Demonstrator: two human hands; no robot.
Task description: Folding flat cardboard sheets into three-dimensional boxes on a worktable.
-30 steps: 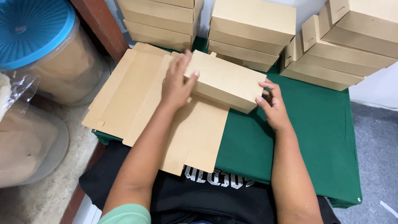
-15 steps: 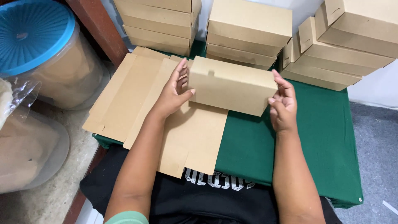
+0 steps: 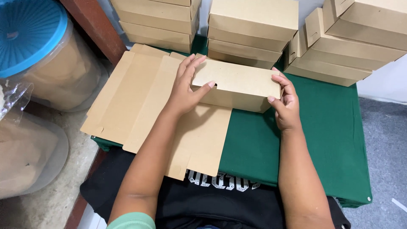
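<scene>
Centrally, left hand [image 3: 184,91] and right hand [image 3: 285,104] clasp opposite ends of folded brown box [image 3: 237,85], fingers curled over its top edge | box sits on green table [image 3: 330,140] | flat cardboard blanks [image 3: 140,97] lie just left of box | stacked finished boxes [image 3: 254,25] stand behind it.

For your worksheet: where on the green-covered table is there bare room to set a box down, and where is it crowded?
Free: the green cloth right of the right hand, from the box stacks to the near edge, plus a strip between the forearms. Crowded: the flat cardboard sheets cover the left; stacks line the back; the folded box fills the middle.
</scene>
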